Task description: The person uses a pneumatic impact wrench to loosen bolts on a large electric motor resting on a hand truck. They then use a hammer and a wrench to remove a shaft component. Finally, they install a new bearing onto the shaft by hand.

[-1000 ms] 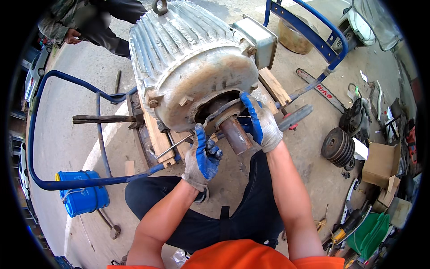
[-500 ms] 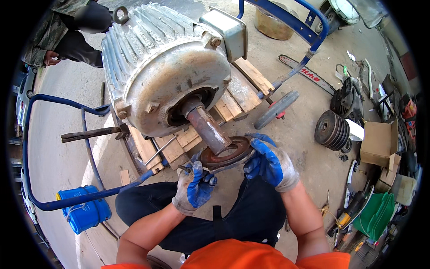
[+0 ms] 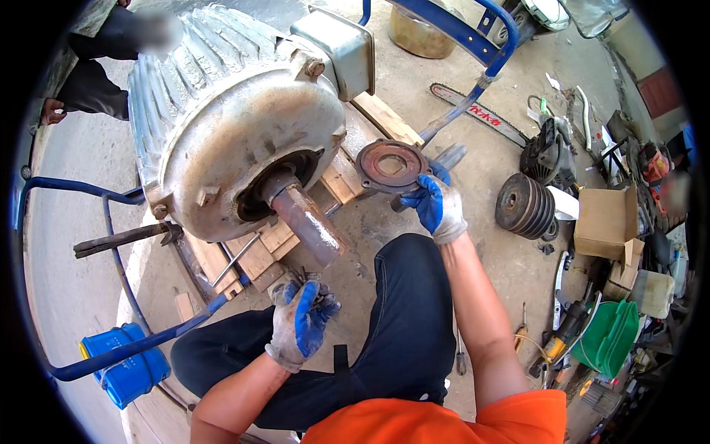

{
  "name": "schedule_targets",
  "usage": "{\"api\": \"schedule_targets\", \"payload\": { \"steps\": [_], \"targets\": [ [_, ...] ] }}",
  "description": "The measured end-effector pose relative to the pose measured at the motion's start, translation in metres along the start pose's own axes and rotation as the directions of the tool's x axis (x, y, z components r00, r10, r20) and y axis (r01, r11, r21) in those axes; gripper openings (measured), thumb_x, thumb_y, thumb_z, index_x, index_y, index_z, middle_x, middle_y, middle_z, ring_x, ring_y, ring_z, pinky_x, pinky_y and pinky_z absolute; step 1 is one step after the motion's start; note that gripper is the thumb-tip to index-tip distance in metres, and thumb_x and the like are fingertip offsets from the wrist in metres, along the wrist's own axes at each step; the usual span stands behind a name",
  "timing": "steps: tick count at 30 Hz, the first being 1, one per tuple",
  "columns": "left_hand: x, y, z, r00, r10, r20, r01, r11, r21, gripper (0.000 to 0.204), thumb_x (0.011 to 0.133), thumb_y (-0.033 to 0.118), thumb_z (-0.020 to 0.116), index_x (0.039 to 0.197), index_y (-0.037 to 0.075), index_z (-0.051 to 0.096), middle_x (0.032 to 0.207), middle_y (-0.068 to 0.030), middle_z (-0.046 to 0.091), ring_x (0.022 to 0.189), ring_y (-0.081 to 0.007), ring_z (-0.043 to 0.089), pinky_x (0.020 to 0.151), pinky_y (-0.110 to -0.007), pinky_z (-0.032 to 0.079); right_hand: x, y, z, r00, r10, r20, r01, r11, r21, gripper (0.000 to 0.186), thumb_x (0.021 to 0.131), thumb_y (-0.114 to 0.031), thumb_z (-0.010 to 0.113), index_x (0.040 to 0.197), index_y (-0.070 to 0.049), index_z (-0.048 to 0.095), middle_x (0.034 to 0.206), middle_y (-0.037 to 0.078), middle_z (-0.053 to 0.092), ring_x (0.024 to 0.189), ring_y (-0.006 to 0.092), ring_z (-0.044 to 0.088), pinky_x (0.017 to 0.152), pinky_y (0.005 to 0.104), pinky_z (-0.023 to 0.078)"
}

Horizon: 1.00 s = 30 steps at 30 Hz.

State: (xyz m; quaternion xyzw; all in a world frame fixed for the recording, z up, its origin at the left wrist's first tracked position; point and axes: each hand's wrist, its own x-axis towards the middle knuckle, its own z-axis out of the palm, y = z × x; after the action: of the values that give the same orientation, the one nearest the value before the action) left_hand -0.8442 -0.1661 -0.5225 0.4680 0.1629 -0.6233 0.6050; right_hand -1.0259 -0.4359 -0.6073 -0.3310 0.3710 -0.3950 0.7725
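A large grey finned electric motor [image 3: 244,140] rests on wooden boards, its rusty shaft [image 3: 307,222] pointing toward me. My right hand [image 3: 436,206], in a blue and grey glove, grips the edge of a round rusty bearing cover [image 3: 392,166]. The cover is apart from the shaft, off to its right, its ringed face and central hole showing. Below the shaft end, my left hand [image 3: 305,320], gloved alike, is closed around several small dark metal pieces that look like bolts [image 3: 302,277]. The fingers partly hide them.
Blue cart frame [image 3: 159,348] surrounds the motor. A blue bucket [image 3: 129,362] stands at left. On the right lie a chainsaw [image 3: 481,115], a grooved pulley [image 3: 523,209], a cardboard box [image 3: 606,222] and a green container [image 3: 610,337]. Another person's hand [image 3: 53,111] shows at upper left.
My right hand has carried the bearing cover away from the shaft end, up and to the right. My left hand has let go of the cover's edge and stays low. The view has shifted right.
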Motion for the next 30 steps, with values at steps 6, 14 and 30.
{"api": "schedule_targets", "payload": {
  "steps": [6, 14, 30],
  "targets": [
    [-0.024, 0.031, 0.019, 0.965, 0.261, 0.023, -0.26, 0.965, -0.044, 0.024, 0.095, 0.012, 0.055, 0.117, 0.005, 0.056, 0.096, -0.0049, 0.059, 0.082, -0.0176, 0.058, 0.075, -0.033, 0.05, 0.047, 0.04, 0.011, 0.996, 0.001, -0.094, 0.01, 0.993, 0.117, 0.061, 0.09, -0.003, 0.051, 0.145, -0.008, 0.025, 0.097, 0.015, 0.063, 0.069, 0.0249, 0.067, 0.058, 0.0387, 0.06],
    [-0.039, 0.064, 0.043, 0.935, 0.309, 0.173, -0.339, 0.922, 0.186, 0.036, 0.096, 0.018, 0.056, 0.128, 0.002, 0.05, 0.104, -0.008, 0.063, 0.097, -0.0207, 0.065, 0.076, -0.03, 0.055, 0.023, -0.006, 0.014, 0.992, 0.025, -0.124, -0.1, 0.751, -0.652, 0.044, 0.092, -0.009, 0.057, 0.133, 0.001, 0.043, 0.084, 0.011, 0.065, 0.06, 0.0167, 0.062, 0.052, 0.0303, 0.053],
    [-0.007, 0.06, 0.011, 0.734, 0.538, 0.414, -0.677, 0.625, 0.389, 0.036, 0.095, 0.006, 0.053, 0.131, 0.001, 0.05, 0.11, -0.0104, 0.06, 0.09, -0.0136, 0.059, 0.066, -0.025, 0.051, -0.134, -0.036, 0.209, 0.738, -0.287, 0.611, 0.672, 0.218, -0.708, 0.04, 0.071, -0.011, 0.075, 0.108, -0.001, 0.063, 0.089, 0.018, 0.065, 0.078, 0.0373, 0.064, 0.069, 0.0416, 0.052]
  ]
}}
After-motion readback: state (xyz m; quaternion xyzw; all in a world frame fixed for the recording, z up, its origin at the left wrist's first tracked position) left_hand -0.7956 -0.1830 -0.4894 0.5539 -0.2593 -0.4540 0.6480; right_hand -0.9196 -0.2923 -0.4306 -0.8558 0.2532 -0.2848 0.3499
